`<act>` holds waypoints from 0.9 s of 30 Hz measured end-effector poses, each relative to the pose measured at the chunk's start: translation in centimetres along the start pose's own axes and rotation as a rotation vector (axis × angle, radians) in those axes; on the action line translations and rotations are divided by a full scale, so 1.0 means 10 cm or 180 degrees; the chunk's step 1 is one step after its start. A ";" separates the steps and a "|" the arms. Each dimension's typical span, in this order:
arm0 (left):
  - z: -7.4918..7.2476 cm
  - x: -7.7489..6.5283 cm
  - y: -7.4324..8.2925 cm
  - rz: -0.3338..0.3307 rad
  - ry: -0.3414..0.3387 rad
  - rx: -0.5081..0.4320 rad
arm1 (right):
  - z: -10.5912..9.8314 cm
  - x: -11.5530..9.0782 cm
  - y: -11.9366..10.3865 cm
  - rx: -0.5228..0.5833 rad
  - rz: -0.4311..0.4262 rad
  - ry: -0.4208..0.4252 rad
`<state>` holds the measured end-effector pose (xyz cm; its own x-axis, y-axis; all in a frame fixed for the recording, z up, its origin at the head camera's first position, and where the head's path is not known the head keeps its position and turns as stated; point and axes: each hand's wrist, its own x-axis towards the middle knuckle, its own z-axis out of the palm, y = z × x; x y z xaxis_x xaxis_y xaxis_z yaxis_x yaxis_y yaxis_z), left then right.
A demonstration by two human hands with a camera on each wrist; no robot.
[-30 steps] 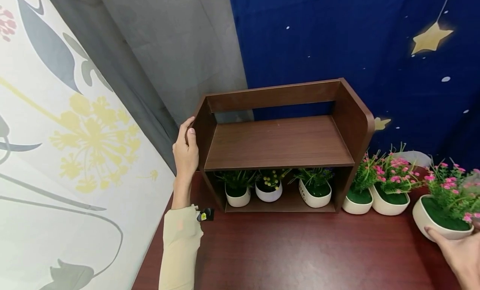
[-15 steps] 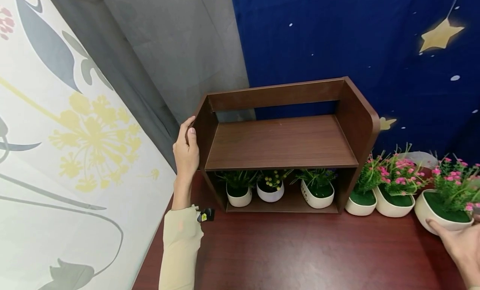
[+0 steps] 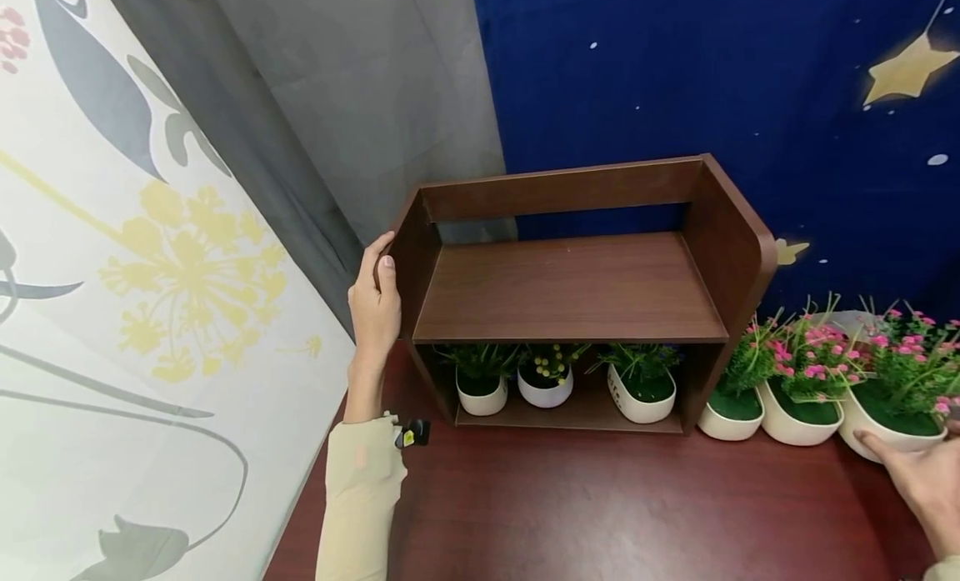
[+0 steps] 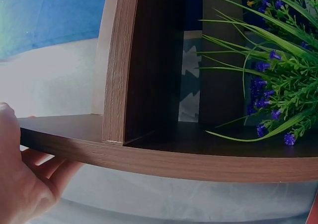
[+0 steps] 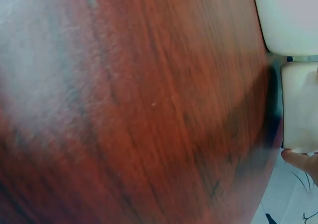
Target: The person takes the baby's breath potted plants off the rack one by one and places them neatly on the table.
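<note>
A two-tier brown wooden shelf (image 3: pixel 570 285) stands on the table. My left hand (image 3: pixel 375 310) grips the edge of its left side panel; in the left wrist view the fingers (image 4: pixel 64 177) curl behind the board. At the far right, my right hand (image 3: pixel 922 481) holds a white flowerpot (image 3: pixel 896 438) of pink flowers, thumb on the front and the other fingers partly hidden at its right side. Two more white pots with pink flowers, a middle one (image 3: pixel 802 431) and a left one (image 3: pixel 731 427), line up between it and the shelf.
On the lower tier sit a left grassy potted plant (image 3: pixel 482 402), a yellow-flowered one (image 3: pixel 546 393) and a right one (image 3: pixel 642 408). A blue starry curtain (image 3: pixel 637 72) hangs behind. A white floral panel (image 3: pixel 150 448) borders the reddish table (image 3: pixel 600 506) on the left.
My right hand has brought its flowerpot leftward and down, close beside the middle pink-flowered pot. The left hand keeps its grip on the shelf. The head view has shifted slightly.
</note>
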<state>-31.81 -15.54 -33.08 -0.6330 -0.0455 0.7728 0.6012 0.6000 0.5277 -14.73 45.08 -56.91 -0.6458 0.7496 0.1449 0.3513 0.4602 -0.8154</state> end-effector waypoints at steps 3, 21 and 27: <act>0.00 -0.01 0.01 -0.0008 -0.0016 -0.0003 | 0.00 0.01 -0.02 -0.0060 0.0089 -0.0063; -0.01 -0.04 0.01 -0.0092 -0.0062 -0.0030 | -0.08 0.05 0.02 -0.0701 0.0500 -0.0726; 0.00 -0.03 0.02 -0.0125 -0.0058 -0.0035 | -0.17 0.01 0.04 -0.0783 0.0069 -0.0882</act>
<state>-31.46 -15.39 -33.23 -0.6650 -0.0540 0.7449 0.5810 0.5894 0.5614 -13.50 46.17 -56.26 -0.7836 0.6187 -0.0556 0.4976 0.5715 -0.6525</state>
